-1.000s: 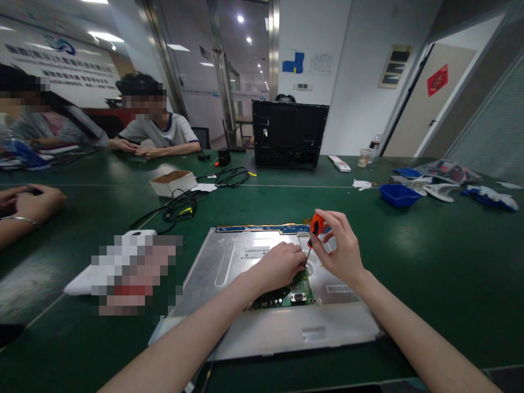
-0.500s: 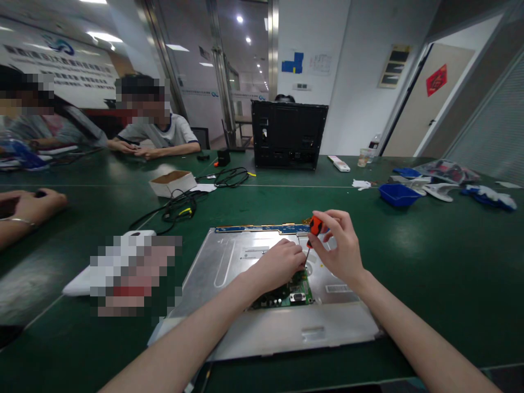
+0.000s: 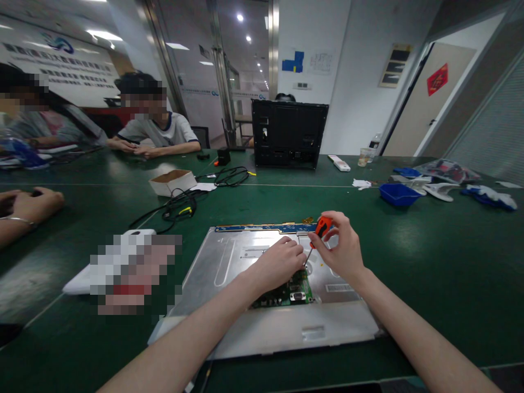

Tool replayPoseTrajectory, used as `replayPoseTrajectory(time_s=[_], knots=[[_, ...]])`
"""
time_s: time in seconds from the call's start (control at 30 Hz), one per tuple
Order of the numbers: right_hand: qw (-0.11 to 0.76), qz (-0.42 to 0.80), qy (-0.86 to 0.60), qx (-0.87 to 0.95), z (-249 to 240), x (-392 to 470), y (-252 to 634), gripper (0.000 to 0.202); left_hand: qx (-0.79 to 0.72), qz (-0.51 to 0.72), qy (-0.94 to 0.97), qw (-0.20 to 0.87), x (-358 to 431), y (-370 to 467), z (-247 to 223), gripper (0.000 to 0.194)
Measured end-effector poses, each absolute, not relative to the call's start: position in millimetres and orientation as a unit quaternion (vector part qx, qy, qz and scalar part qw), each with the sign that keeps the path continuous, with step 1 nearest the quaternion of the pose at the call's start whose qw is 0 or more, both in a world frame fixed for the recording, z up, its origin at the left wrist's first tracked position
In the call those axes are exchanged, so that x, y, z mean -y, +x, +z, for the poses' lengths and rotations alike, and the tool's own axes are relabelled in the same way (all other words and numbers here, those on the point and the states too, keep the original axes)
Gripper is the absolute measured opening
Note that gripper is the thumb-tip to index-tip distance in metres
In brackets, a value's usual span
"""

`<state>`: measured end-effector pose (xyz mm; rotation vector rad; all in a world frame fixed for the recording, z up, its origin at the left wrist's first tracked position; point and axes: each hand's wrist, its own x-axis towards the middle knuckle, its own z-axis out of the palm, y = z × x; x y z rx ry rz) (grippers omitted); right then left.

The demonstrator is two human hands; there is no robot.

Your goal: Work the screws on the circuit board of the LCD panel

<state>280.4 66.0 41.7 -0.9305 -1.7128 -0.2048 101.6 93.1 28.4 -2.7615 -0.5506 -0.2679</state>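
A silver metal display panel (image 3: 237,327) lies flat on the table, with a green circuit board (image 3: 303,285) on it and a blue strip board (image 3: 245,229) along its far edge. My right hand (image 3: 343,245) grips the orange and black handle of a screwdriver (image 3: 323,225). The shaft slants down to the left, and its tip is at the circuit board's upper edge. Closed and resting over the board, my left hand (image 3: 282,262) has its fingertips beside that tip. Whatever those fingers hold is hidden.
Beyond the panel stand a black monitor housing (image 3: 290,134), an open cardboard box (image 3: 172,183) and black cables (image 3: 180,204). A blue tray (image 3: 398,194) lies to the right. A white object (image 3: 82,278), partly blurred, is on the left, near another person's hand (image 3: 36,210).
The screwdriver's handle has tilted to the right in my right hand, while its tip stays at about the same spot. My left hand has hardly moved.
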Motion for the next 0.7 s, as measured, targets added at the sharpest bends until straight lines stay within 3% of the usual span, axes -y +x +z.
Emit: replayPoseTrajectory(time_s=[0.7], knots=[[0.554, -0.065, -0.396, 0.729, 38.5, -67.9, 280.2, 0.036, 0.184, -0.092, -0.965, 0.164, -90.8, 101.9, 30.7, 0.018]])
